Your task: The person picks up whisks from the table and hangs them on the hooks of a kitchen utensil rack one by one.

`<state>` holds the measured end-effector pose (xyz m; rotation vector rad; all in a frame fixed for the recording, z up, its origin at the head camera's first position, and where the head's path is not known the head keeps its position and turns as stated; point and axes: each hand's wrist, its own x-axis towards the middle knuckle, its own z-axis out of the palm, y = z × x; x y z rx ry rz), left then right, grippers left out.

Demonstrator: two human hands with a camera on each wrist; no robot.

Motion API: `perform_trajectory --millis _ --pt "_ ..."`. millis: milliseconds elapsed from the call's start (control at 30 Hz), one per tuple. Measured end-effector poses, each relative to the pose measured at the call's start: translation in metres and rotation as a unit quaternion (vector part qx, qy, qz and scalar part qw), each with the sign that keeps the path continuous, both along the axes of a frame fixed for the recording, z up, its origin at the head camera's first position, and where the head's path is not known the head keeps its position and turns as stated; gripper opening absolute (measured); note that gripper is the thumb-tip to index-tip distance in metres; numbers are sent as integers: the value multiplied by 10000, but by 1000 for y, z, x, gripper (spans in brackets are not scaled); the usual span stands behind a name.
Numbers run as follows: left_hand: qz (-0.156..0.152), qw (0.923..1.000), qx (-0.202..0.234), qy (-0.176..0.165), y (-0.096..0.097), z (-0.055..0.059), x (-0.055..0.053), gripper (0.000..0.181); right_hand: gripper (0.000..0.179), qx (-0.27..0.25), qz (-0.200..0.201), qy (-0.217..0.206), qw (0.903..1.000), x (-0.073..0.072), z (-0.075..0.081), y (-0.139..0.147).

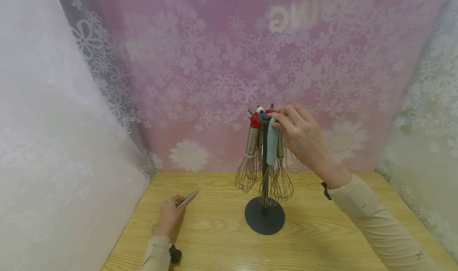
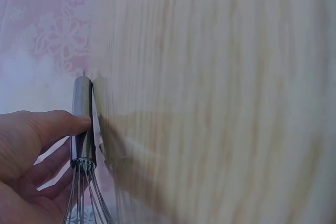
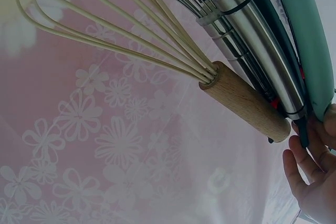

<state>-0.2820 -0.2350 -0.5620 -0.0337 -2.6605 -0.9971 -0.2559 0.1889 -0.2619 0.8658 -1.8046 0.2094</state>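
My left hand [image 1: 169, 215] pinches the steel handle of a small whisk [image 2: 82, 98] between thumb and fingers, low over the left of the table. Its wires point back towards my wrist. Up at the top of a black stand [image 1: 264, 223], my right hand [image 1: 302, 133] holds the upper end of a mint-green-handled whisk [image 1: 272, 143] with thumb and fingertips. That whisk hangs wires down beside the post. Other whisks hang around it: one with a steel handle and red top [image 1: 252, 137], and one with a wooden handle [image 3: 241, 100].
The stand's round base rests on a wood-grain table [image 1: 214, 247]. A pink flowered curtain [image 1: 222, 76] hangs behind the table. Pale curtains flank it on the left [image 1: 53, 143] and right [image 1: 429, 143].
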Motion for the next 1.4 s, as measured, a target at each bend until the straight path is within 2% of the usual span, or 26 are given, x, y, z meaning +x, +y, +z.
perform_trajectory --millis 233,600,867,1233,1400 --pt "-65 9999 72 -26 5 4 6 17 40 -5 12 -17 10000 0 -1 0" --pt "-58 9999 142 -72 12 3 7 19 39 -13 61 -54 10000 0 -1 1" --pt "-111 9999 4 36 16 4 8 17 38 -18 40 -56 10000 -1 -1 1" --pt "-166 9998 68 -95 22 3 9 18 41 42 11 -20 10000 -1 0 1" --pt "-195 9997 -78 -112 24 6 11 19 40 21 0 -59 10000 -2 0 1"
